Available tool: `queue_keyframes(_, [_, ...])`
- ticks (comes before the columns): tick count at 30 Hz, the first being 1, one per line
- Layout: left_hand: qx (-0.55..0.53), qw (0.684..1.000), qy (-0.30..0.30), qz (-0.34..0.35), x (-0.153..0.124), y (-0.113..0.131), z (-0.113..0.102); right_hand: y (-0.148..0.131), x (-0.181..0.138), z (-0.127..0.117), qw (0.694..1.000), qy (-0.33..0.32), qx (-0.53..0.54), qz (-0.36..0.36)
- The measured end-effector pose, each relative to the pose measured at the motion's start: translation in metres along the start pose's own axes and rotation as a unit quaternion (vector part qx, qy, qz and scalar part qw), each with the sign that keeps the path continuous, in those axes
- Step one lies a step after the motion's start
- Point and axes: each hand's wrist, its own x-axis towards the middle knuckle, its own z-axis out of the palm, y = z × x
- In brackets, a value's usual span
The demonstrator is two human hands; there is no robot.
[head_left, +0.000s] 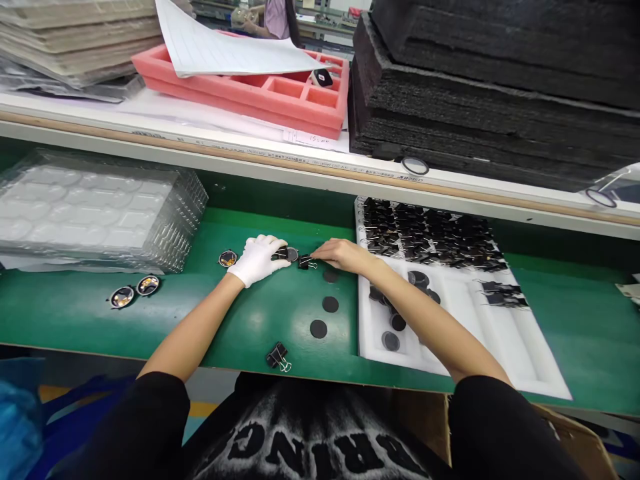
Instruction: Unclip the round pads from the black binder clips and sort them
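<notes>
My left hand [256, 260], in a white glove, closes thumb and fingers at the edge of a small round disc [293, 254], with a dark clip partly hidden at its fingertips. My bare right hand [344, 255] pinches a black binder clip [306, 262] just right of that disc. Left of the glove lies a round part with a shiny coppery face [228, 258]. Below my right hand, several flat black discs [330, 305] lie in a loose column. Another black binder clip [278, 357] rests near the bench's front edge.
A white foam tray [465, 327] at right holds rows of binder clips [430, 230] and loose dark discs [391, 341]. Stacked clear plastic trays [100, 207] stand left, behind two round parts [123, 297]. Above runs a shelf edge [240, 160] with a pink foam tray [260, 100] and black foam sheets [475, 100].
</notes>
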Motion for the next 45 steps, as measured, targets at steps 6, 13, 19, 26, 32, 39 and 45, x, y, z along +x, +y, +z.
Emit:
queue_keyframes(6, [-0.020, 1.000, -0.013, 0.007, -0.002, -0.002, -0.004, -0.026, 0.019, 0.005, 0.955, 0.224, 0.104, 0.163])
queue_keyframes(13, [-0.025, 0.999, -0.010, 0.028, -0.004, -0.002, -0.004, -0.059, 0.082, 0.019, 0.880, 0.234, 0.061, 0.408])
queue_keyframes(19, [-0.033, 0.999, -0.005, 0.036, -0.010, -0.003, -0.005, -0.049, 0.090, 0.038, 0.851, 0.221, 0.051, 0.474])
queue_keyframes(26, [-0.042, 0.999, -0.021, 0.013, -0.011, 0.004, -0.008, -0.034, 0.081, 0.048, 0.826, 0.234, 0.050, 0.511])
queue_keyframes(32, [-0.041, 0.999, -0.017, 0.013, -0.009, 0.011, -0.002, -0.029, 0.081, 0.056, 0.822, 0.270, 0.041, 0.499])
queue_keyframes(39, [-0.033, 0.999, -0.012, 0.019, -0.005, 0.022, 0.001, -0.027, 0.081, 0.056, 0.822, 0.273, 0.040, 0.499])
queue_keyframes(45, [-0.018, 1.000, -0.004, 0.024, -0.005, 0.019, 0.005, -0.033, 0.082, 0.052, 0.817, 0.289, 0.067, 0.495])
